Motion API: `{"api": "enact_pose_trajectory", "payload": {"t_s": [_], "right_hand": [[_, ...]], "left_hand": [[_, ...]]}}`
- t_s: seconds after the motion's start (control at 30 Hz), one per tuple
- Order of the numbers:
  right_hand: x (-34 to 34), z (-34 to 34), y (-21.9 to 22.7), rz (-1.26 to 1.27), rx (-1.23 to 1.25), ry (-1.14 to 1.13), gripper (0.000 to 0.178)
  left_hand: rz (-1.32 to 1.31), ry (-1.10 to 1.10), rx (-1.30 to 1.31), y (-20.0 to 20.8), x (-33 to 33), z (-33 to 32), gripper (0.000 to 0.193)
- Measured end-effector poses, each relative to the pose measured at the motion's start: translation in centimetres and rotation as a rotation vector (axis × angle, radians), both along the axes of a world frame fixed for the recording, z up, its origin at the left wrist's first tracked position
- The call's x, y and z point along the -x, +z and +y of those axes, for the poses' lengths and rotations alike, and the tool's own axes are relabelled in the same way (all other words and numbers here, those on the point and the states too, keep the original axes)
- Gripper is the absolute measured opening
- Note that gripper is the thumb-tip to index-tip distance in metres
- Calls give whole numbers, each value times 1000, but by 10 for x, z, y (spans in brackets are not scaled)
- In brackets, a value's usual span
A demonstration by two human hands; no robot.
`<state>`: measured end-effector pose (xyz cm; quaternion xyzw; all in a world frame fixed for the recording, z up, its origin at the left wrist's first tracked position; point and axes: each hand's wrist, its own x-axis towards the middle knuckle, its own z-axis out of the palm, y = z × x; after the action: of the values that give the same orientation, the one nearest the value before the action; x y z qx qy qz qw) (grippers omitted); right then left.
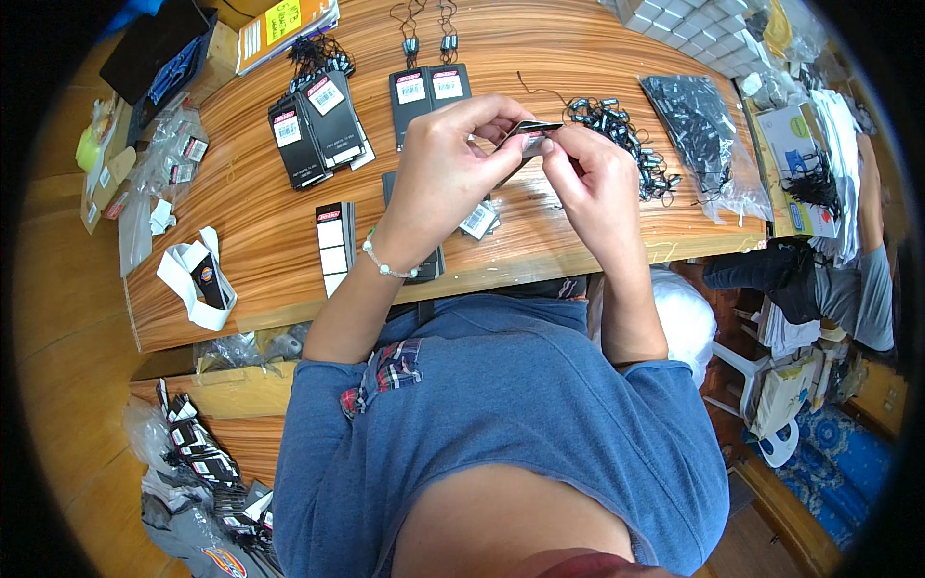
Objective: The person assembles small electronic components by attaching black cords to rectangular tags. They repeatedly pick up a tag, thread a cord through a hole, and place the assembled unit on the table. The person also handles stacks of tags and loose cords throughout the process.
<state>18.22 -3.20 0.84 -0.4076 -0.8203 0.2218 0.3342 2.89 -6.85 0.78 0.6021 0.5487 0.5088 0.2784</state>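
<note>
My left hand point(448, 159) and my right hand point(593, 173) meet above the table's near half. Between them is a black hang tag point(536, 126), seen nearly edge-on. The left fingers pinch it from one side. My right thumb and fingertips close on its other edge; whether they also hold a string is too small to tell. Beneath my left hand lie more black tags point(431, 262), partly hidden, and a few white-stickered pieces point(479, 221). Just beyond are two black tags with barcode stickers point(430, 89), their strings stretched away from me. Right of my hands sits a heap of black tag strings point(612, 130).
Stacked black tags point(318, 125) lie to the left, near a strip of stickers point(334, 246) and a white ribbon roll point(199, 279). A plastic bag of black strings point(696, 135) lies right, below white boxes point(689, 29). Another person's arm point(870, 207) shows at far right.
</note>
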Motion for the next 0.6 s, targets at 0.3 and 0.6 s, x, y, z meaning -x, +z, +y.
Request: {"api": "enact_pose_trajectory", "payload": {"t_s": [0.3, 0.6], "right_hand": [[0, 6, -10, 161, 178, 72, 21], [6, 3, -35, 1052, 1104, 332, 25]], "left_hand": [[27, -27, -15, 1, 1, 0, 16], [-43, -13, -100, -7, -3, -2, 14]]}}
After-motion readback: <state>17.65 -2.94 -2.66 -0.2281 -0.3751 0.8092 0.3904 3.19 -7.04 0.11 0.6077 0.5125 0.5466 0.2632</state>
